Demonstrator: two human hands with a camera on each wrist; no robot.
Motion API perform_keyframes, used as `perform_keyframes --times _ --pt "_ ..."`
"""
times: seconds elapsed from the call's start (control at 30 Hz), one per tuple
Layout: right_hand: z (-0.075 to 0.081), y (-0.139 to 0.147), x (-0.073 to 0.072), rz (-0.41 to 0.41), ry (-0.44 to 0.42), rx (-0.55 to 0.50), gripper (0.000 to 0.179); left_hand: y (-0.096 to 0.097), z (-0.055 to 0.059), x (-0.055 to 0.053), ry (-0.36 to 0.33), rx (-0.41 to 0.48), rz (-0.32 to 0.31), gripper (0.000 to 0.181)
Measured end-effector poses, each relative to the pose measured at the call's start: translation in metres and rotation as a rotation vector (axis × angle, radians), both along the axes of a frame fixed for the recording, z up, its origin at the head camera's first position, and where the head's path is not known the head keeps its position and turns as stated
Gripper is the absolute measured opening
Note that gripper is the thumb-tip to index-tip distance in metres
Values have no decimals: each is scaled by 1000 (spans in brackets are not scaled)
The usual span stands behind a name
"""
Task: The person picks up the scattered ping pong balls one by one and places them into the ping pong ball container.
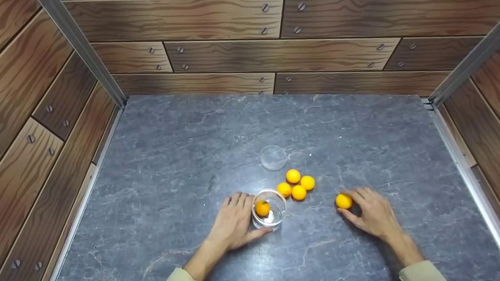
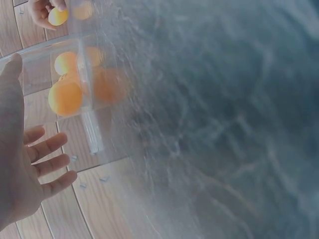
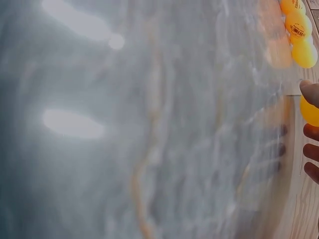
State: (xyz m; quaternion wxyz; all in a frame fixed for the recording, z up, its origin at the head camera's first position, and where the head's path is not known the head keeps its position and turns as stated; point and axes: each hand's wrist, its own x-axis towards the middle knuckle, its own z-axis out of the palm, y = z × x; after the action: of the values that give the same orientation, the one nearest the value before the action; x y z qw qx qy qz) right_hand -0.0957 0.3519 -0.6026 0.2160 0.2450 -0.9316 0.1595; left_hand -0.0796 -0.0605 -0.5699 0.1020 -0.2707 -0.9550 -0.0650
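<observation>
Head view: the right hand (image 1: 373, 211) pinches one orange table-tennis ball (image 1: 343, 201), the left hand (image 1: 234, 223) spread about a clear jar (image 1: 279, 219).

Thumb and fingertips of the right hand nip the ball between them, on the side facing the left hand. The left hand is wide, its slightly bent fingers at the jar's left side and its straight thumb along the near side. A single orange ball (image 1: 262, 209) sits inside the jar, just right of those fingers. Four loose balls (image 1: 298, 192) cluster between the hands, nearer the left one, the closest just beside the jar; the right wrist view shows dark print on one. Beyond them, farther out than both hands, a transparent round lid (image 1: 273, 158) lies on the grey marbled tabletop (image 1: 183, 147).
</observation>
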Motion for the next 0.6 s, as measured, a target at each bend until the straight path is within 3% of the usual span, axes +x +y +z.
perform_keyframes --times 0.3,0.6 --pt "6 -13 0 -22 -16 -33 53 0 -1 -1 8 0 2 88" --pt "14 -24 0 32 36 -51 55 0 -1 -1 -3 -2 4 89"
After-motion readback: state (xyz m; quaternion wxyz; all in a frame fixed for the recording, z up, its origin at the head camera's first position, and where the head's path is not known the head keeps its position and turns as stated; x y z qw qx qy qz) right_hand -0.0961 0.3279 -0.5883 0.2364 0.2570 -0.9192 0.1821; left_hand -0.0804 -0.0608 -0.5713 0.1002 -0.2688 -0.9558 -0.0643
